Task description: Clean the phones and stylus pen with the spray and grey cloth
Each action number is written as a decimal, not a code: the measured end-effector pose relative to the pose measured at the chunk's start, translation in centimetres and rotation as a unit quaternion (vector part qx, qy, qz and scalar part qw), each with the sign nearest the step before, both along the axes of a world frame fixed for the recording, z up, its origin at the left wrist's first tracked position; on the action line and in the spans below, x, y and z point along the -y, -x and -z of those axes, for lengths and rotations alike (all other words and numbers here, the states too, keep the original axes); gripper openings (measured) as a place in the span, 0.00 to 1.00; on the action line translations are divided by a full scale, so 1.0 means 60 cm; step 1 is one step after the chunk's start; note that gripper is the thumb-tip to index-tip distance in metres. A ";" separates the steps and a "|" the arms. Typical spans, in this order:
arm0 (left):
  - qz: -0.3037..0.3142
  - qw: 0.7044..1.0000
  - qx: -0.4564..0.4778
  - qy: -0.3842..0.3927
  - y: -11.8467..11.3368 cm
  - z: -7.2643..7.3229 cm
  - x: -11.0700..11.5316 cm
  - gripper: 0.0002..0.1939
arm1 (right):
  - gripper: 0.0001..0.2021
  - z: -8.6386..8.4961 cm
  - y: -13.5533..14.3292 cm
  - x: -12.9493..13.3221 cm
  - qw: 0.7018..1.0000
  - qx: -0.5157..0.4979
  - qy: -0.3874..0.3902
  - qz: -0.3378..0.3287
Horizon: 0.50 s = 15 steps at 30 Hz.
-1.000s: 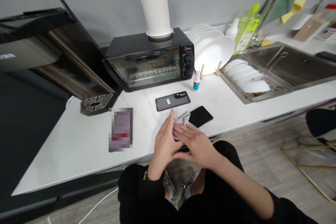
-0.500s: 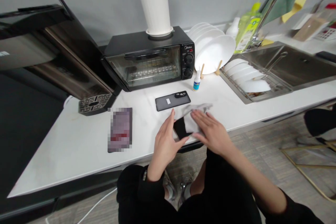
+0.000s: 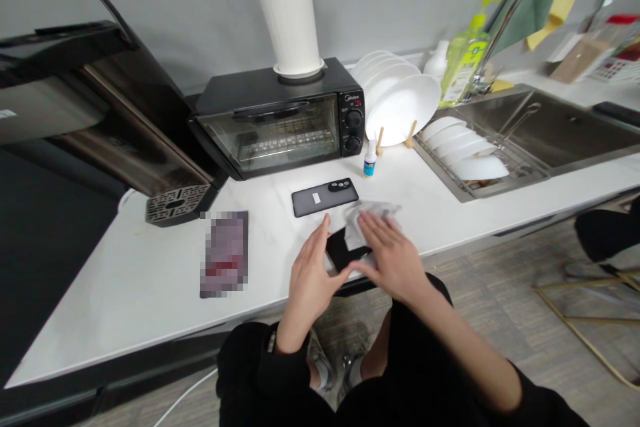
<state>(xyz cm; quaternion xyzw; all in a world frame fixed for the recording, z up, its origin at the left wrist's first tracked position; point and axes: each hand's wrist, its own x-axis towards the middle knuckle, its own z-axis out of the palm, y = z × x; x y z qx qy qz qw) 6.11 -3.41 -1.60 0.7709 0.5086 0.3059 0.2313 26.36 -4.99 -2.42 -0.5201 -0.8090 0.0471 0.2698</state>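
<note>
A black smartphone point(image 3: 342, 250) lies flat near the counter's front edge, partly covered by a crumpled pale grey cloth point(image 3: 354, 227). My left hand point(image 3: 311, 273) steadies the phone at its left side, thumb along the near edge and fingers stretched along the other. My right hand point(image 3: 393, 253) presses the cloth down on the phone with flat fingers; the cloth under the palm is hidden. Just beyond lies a dark translucent phone case point(image 3: 325, 197) with camera cutouts and a small white label. Behind it stands a small white spray bottle point(image 3: 369, 161) with a blue label.
To the left lies a blurred-out flat dark-edged item point(image 3: 225, 253). A black toaster oven point(image 3: 280, 120) bears a white utensil pot point(image 3: 290, 30). Upright white plates point(image 3: 403, 107) stand beside it. A coffee machine point(image 3: 180, 203) is at left, a steel sink point(image 3: 550, 127) with bowls point(image 3: 465, 147) at right.
My right hand and the cloth have shifted slightly over the phone, and its thumb now meets my left thumb. The whole view has tilted a little; the other things stay put.
</note>
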 end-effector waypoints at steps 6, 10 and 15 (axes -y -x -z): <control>0.010 1.000 -0.002 -0.008 0.003 -0.003 0.000 0.54 | 0.37 -0.002 0.015 0.012 0.994 -0.002 0.023 -0.104; -0.008 0.999 -0.033 -0.043 -0.003 -0.005 0.008 0.56 | 0.31 0.002 -0.048 -0.019 0.999 0.029 -0.008 0.022; -0.013 0.988 -0.057 -0.144 -0.005 0.021 0.024 0.37 | 0.30 0.008 -0.067 0.005 0.997 0.035 -0.021 -0.062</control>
